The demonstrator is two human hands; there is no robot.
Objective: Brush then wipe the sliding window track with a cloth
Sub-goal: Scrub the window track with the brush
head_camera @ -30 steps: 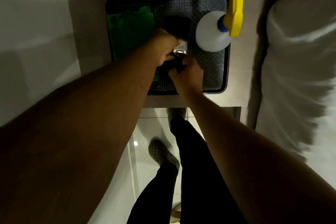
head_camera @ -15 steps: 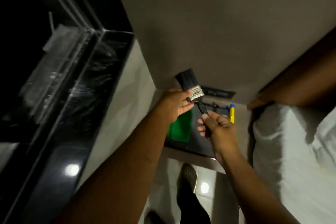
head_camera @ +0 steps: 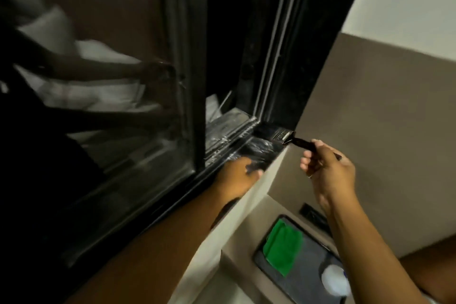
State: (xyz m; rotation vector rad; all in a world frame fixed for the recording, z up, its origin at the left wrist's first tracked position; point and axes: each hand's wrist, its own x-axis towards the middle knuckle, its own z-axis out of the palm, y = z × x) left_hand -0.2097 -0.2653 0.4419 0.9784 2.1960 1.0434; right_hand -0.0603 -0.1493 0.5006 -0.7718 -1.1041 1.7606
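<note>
Both hands near track (head_camera: 229, 136); right hand (head_camera: 328, 170) apparently gripping brush (head_camera: 278, 134).

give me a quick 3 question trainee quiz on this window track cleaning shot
1. True or false: the right hand holds the brush by its handle, bristles at the corner end of the window track.
2. Where is the green cloth? A: in the left hand. B: on the dark tray. C: draped over the track.
3. Fill in: the left hand rests on the black window ____.

Key: 1 true. 2 B. 3 sill.
</note>
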